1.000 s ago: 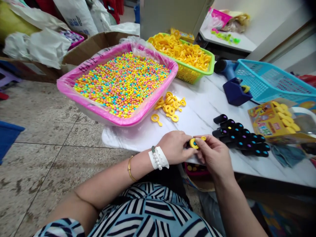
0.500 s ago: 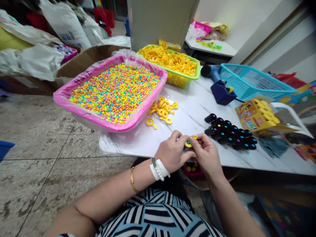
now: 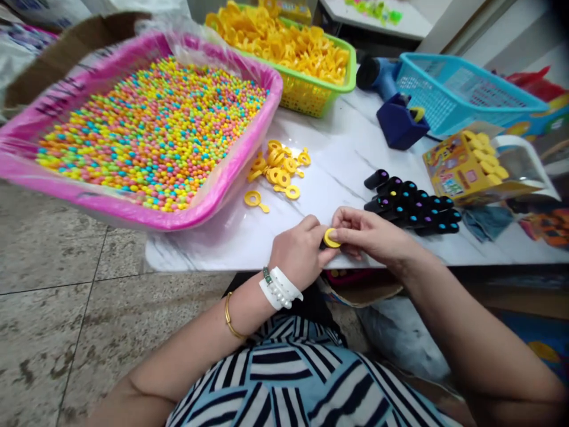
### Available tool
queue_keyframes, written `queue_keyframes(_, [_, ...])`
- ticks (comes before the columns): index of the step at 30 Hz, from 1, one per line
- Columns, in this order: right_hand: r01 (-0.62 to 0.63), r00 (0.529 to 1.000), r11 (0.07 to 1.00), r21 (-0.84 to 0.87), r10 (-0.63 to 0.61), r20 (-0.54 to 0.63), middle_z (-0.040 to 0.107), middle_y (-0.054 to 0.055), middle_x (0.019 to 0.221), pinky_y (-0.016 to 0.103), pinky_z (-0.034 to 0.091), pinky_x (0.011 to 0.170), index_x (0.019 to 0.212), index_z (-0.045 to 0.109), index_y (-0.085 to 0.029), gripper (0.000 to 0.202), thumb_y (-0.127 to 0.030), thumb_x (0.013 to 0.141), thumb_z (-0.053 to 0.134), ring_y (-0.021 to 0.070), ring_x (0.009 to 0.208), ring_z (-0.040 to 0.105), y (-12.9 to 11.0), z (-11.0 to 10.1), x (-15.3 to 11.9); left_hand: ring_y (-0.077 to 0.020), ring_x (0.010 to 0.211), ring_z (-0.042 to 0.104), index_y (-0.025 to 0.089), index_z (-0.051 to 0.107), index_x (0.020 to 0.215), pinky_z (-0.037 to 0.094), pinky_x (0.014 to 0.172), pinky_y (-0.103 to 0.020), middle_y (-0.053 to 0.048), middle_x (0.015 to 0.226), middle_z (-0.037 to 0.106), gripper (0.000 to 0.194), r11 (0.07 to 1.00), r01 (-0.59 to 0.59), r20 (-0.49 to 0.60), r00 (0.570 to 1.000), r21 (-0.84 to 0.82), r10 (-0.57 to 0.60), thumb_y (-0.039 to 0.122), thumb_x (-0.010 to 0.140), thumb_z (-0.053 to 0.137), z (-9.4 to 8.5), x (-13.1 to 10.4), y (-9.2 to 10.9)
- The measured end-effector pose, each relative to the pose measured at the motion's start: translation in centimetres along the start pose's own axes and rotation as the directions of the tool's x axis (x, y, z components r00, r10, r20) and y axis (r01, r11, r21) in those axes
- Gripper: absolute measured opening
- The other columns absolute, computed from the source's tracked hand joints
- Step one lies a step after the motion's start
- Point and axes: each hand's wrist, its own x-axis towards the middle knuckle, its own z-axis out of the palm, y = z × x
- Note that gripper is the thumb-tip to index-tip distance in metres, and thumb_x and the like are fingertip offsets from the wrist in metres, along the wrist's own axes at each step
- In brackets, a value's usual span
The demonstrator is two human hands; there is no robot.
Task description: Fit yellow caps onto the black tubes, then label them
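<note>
My left hand is wrapped round a small black tube, of which only a bit shows. A round yellow cap sits at its top. The thumb of my right hand presses on this cap, with the other fingers curled behind it. To the left on the table lies a pile of yellow ring-shaped pieces with short handles, one of them apart. Black tubes with coloured dots on top stand grouped to the right of my hands.
A pink tub of coloured beads fills the left. Behind are a green basket of yellow pieces, a dark blue holder and a blue basket. A yellow box holds yellow-capped items at right.
The view has shifted down and closer. The yellow ring piece between my fingers no longer shows its open ring; a solid yellow cap now covers the tube top, under my right thumb.
</note>
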Motion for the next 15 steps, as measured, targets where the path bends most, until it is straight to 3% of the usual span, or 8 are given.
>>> queue_keyframes(4, [0.075, 0.996, 0.997, -0.022, -0.076, -0.057, 0.048, -0.011, 0.046, 0.015, 0.024, 0.034, 0.080, 0.052, -0.020, 0.034, -0.045, 0.076, 0.074, 0.0041, 0.033, 0.036, 0.5, 0.6, -0.4, -0.0148, 0.076, 0.060, 0.022, 0.068, 0.094, 0.044, 0.064, -0.025, 0.000, 0.088, 0.059, 0.020, 0.998, 0.011, -0.002, 1.000, 0.056, -0.011, 0.040, 0.087, 0.063, 0.1, -0.1, 0.0])
queue_keyframes(10, [0.030, 0.995, 1.000, -0.009, -0.029, 0.096, 0.056, -0.007, 0.049, 0.019, 0.042, 0.040, 0.083, 0.053, -0.020, 0.027, -0.041, 0.077, 0.070, 0.0091, 0.038, 0.050, 0.3, 0.0, 0.3, -0.0148, 0.070, 0.057, 0.023, 0.070, 0.096, 0.040, 0.061, -0.026, 0.001, 0.080, 0.057, 0.029, 0.994, 0.016, -0.008, 1.000, 0.104, -0.015, 0.049, 0.087, 0.062, -0.2, 0.0, 0.1])
queue_keyframes(15, [0.150, 0.982, 0.974, -0.170, -0.167, -0.086, 0.053, -0.009, 0.052, 0.019, 0.036, 0.037, 0.080, 0.053, -0.022, 0.022, -0.039, 0.077, 0.067, 0.0081, 0.037, 0.045, 0.4, 1.2, -0.2, -0.0170, 0.073, 0.058, 0.021, 0.069, 0.092, 0.042, 0.063, -0.027, -0.002, 0.081, 0.059, 0.034, 0.985, 0.034, -0.006, 0.999, 0.171, -0.034, 0.053, 0.086, 0.061, 0.0, 0.1, 0.2])
